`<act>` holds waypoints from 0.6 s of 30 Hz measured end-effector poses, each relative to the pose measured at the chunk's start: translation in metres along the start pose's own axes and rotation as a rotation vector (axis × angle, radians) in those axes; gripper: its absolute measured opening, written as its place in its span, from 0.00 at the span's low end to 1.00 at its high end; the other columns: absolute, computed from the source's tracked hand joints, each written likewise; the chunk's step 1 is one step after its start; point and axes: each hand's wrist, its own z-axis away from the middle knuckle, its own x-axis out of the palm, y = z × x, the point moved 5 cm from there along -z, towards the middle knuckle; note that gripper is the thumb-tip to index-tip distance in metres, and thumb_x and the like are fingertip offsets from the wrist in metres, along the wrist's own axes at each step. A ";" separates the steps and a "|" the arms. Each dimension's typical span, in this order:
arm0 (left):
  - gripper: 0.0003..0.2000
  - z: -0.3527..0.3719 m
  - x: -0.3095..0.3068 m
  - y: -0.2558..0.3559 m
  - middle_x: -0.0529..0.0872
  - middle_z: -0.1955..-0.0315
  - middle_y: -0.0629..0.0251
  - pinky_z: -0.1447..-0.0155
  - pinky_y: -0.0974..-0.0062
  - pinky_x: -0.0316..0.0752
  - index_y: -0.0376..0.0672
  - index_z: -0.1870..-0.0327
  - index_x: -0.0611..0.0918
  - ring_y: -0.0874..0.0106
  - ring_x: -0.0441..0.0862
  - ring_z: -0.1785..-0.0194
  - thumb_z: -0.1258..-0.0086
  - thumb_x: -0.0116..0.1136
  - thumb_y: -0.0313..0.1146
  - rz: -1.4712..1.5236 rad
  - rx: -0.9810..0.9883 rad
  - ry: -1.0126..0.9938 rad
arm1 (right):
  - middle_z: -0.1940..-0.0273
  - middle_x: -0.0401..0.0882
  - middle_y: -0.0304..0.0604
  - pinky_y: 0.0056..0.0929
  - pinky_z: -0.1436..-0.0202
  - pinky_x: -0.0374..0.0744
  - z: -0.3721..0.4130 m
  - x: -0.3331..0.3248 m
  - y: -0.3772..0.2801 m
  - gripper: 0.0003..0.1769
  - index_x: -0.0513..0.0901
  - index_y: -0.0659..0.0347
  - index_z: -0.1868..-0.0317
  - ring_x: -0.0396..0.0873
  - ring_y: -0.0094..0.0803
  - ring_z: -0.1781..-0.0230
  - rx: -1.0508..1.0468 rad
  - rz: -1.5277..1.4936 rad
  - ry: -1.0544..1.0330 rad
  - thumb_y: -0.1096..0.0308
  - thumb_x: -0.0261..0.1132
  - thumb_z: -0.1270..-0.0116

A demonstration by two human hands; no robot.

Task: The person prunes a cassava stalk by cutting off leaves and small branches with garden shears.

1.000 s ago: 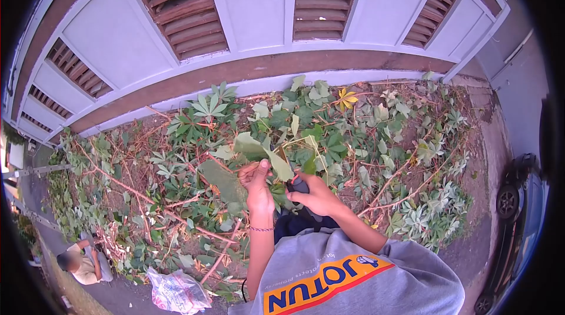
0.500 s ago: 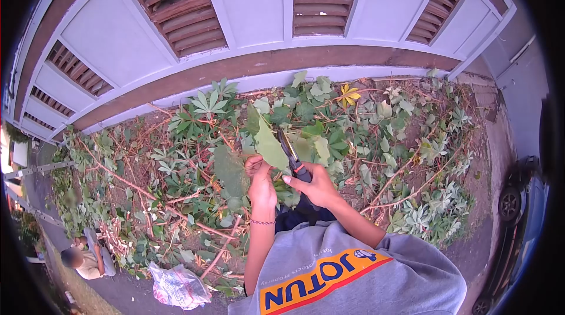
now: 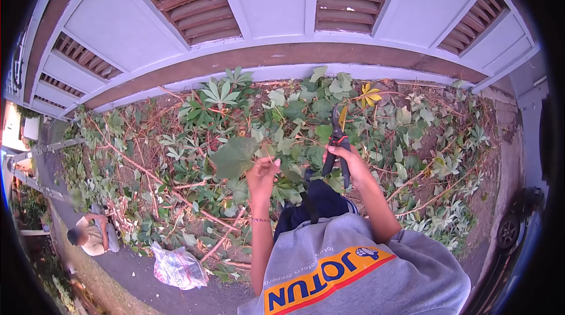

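My left hand (image 3: 262, 177), a braided band on its wrist, is closed in a pinch on a leafy stem. A broad green leaf (image 3: 234, 158) sticks out to the left of its fingers. The stem itself is mostly hidden by the fingers. Off to the right, my right hand (image 3: 351, 164) grips the pruning shears (image 3: 339, 131) by their dark handles. Their blades point up and away from me, apart from the leaf. Under both hands lie cut stems and leaves.
Cut branches (image 3: 138, 169) and leaves cover the ground up to a louvred wall (image 3: 276, 56). A plastic bag (image 3: 178, 267) lies at the lower left, near a crouching person (image 3: 94, 234). A parked car (image 3: 518, 227) stands at the right. A yellow leaf (image 3: 369, 95) lies near the wall.
The shears in my right hand have moved right, away from the left hand. A light green leaf that stood upright between my hands no longer shows there. My left hand has shifted slightly.
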 end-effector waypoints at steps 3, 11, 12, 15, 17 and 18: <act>0.21 -0.028 0.021 -0.012 0.87 0.69 0.63 0.62 0.80 0.77 0.31 0.45 0.79 0.77 0.85 0.64 0.37 0.70 0.30 -0.291 -0.073 -0.153 | 0.62 0.83 0.44 0.35 0.50 0.79 -0.018 -0.023 0.001 0.21 0.78 0.64 0.50 0.83 0.33 0.60 0.063 0.028 0.016 0.57 0.66 0.36; 0.33 0.002 0.084 0.093 0.82 0.44 0.46 0.38 0.66 0.77 0.27 0.34 0.71 0.61 0.82 0.40 0.36 0.70 0.35 -0.628 0.199 -0.317 | 0.64 0.82 0.41 0.34 0.50 0.77 -0.049 -0.044 -0.008 0.19 0.78 0.62 0.53 0.82 0.31 0.61 0.120 0.119 0.008 0.57 0.66 0.37; 0.31 0.016 0.081 0.109 0.83 0.45 0.46 0.39 0.67 0.78 0.25 0.35 0.71 0.59 0.82 0.41 0.34 0.67 0.36 -0.460 0.210 -0.366 | 0.64 0.82 0.41 0.33 0.50 0.77 -0.052 -0.047 -0.007 0.19 0.77 0.62 0.53 0.82 0.30 0.61 0.131 0.138 -0.006 0.57 0.66 0.37; 0.24 0.068 0.067 0.184 0.84 0.49 0.41 0.40 0.64 0.79 0.22 0.42 0.75 0.59 0.84 0.44 0.30 0.63 0.34 -0.107 0.290 -0.349 | 0.64 0.82 0.41 0.33 0.51 0.77 -0.065 -0.053 0.000 0.19 0.77 0.62 0.53 0.82 0.30 0.61 0.147 0.164 -0.037 0.57 0.65 0.36; 0.20 0.109 0.061 0.230 0.84 0.52 0.41 0.46 0.55 0.84 0.29 0.45 0.75 0.51 0.84 0.46 0.24 0.56 0.40 0.209 0.635 -0.266 | 0.64 0.82 0.41 0.32 0.52 0.77 -0.073 -0.052 0.002 0.19 0.77 0.62 0.53 0.82 0.30 0.62 0.174 0.160 -0.049 0.56 0.65 0.35; 0.21 0.122 0.071 0.254 0.84 0.55 0.40 0.50 0.52 0.86 0.33 0.48 0.73 0.50 0.84 0.47 0.24 0.52 0.47 0.419 0.817 -0.232 | 0.65 0.82 0.41 0.31 0.54 0.77 -0.077 -0.049 0.000 0.19 0.78 0.62 0.53 0.82 0.30 0.62 0.181 0.166 -0.066 0.56 0.65 0.35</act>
